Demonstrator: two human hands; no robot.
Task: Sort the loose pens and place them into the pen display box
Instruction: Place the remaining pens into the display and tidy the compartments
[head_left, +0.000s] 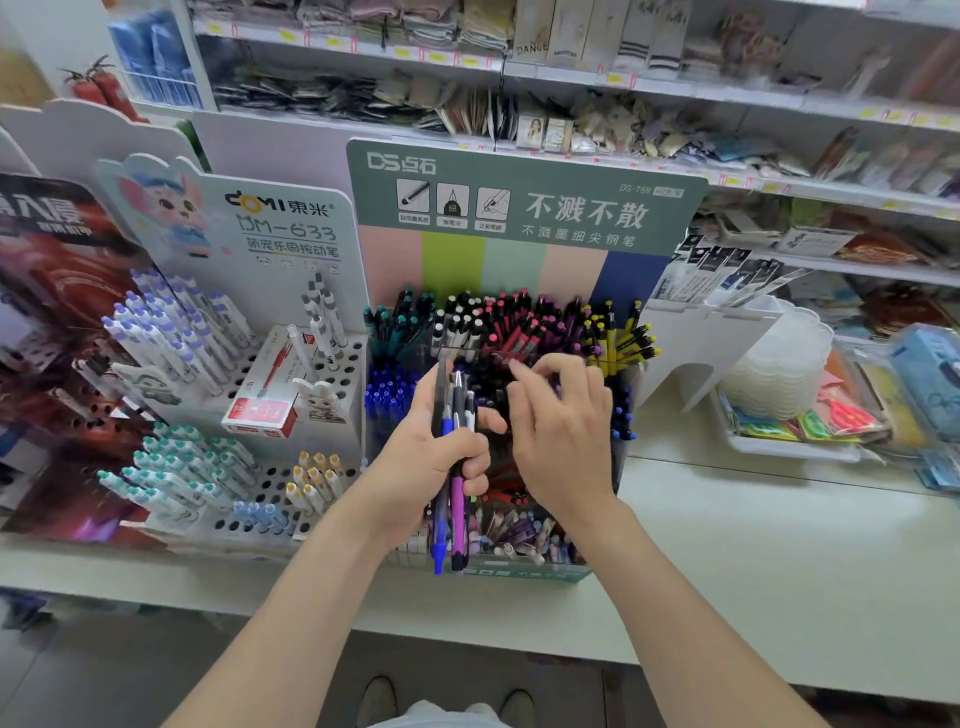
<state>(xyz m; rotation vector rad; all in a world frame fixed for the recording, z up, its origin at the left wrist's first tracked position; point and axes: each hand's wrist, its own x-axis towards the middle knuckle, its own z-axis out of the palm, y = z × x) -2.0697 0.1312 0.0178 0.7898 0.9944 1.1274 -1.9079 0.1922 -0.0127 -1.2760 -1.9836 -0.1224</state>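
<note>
The green pen display box stands on the white counter, its rows filled with teal, white, pink, purple, yellow and blue pens. My left hand grips a bundle of loose pens, blue, purple and black, upright in front of the box. My right hand hovers over the middle rows with its fingers curled; whether it pinches anything there I cannot tell. More loose pens lie in the box's front tray, partly hidden by my hands.
A white DOMI pen stand with holes and several pens sits left of the box, a red pen carton lying on it. Stacked plastic containers and packets are at the right. The counter's front edge is near me.
</note>
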